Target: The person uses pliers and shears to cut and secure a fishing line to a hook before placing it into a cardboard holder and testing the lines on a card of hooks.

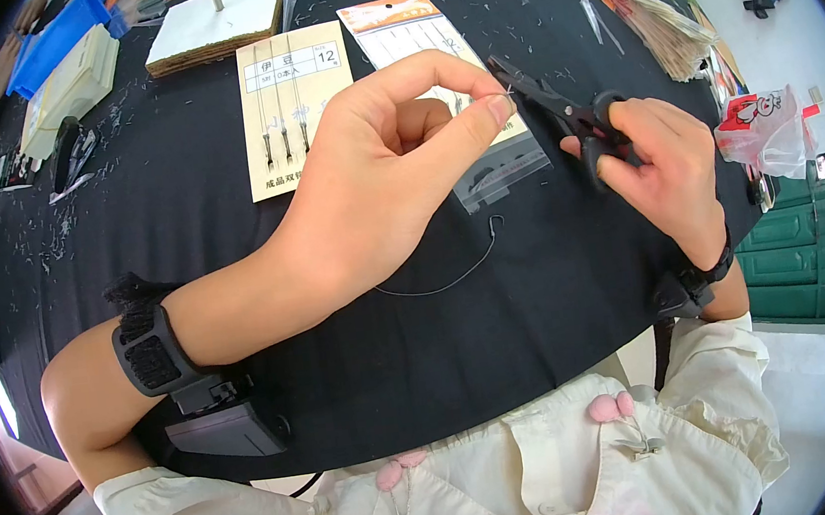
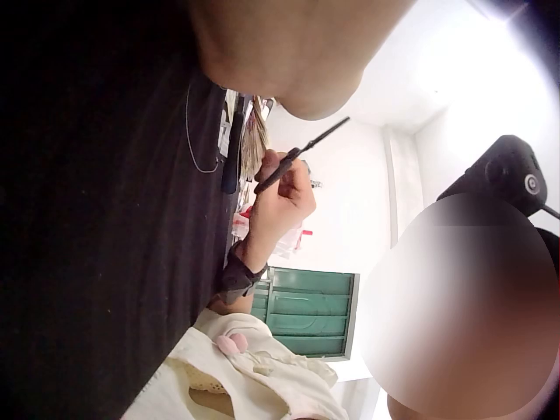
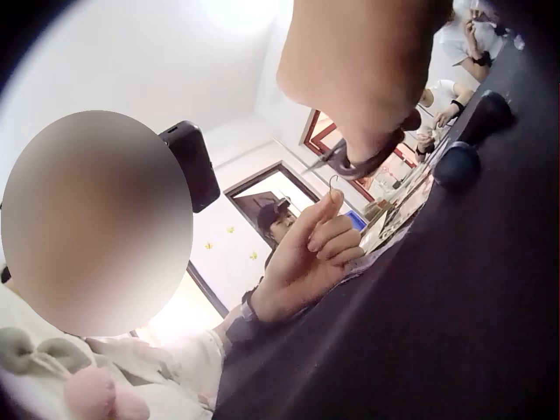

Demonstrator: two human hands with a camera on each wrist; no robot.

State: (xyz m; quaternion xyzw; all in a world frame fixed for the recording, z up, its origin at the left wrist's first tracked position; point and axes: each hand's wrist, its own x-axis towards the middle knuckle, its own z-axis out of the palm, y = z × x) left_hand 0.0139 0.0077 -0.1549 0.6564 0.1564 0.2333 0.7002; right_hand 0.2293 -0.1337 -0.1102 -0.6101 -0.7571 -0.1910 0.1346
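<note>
My left hand (image 1: 364, 182) pinches a tiny curved fish hook (image 3: 334, 182) between thumb and index fingertips, its end showing just past them. My right hand (image 1: 663, 156) grips black scissors (image 1: 558, 106) by the handles, thumb and fingers in the loops. The blades point up and left, their tips close beside the left fingertips. On the black cloth below lies a thin dark line (image 1: 446, 287) with a small loop at one end; its other end is hidden behind the left hand. A beige card (image 1: 311, 57) holding several hook rigs and an orange-topped packet (image 1: 387, 14) lie behind the left hand.
At the far left stand a blue bin (image 1: 58, 38) and a cream box (image 1: 73, 87), near nail-clipper-like metal tools (image 1: 71, 163). A white-topped block (image 1: 217, 22) with a metal post stands at the back. Stacked packets (image 1: 654, 21) and a plastic bag (image 1: 767, 135) edge the right.
</note>
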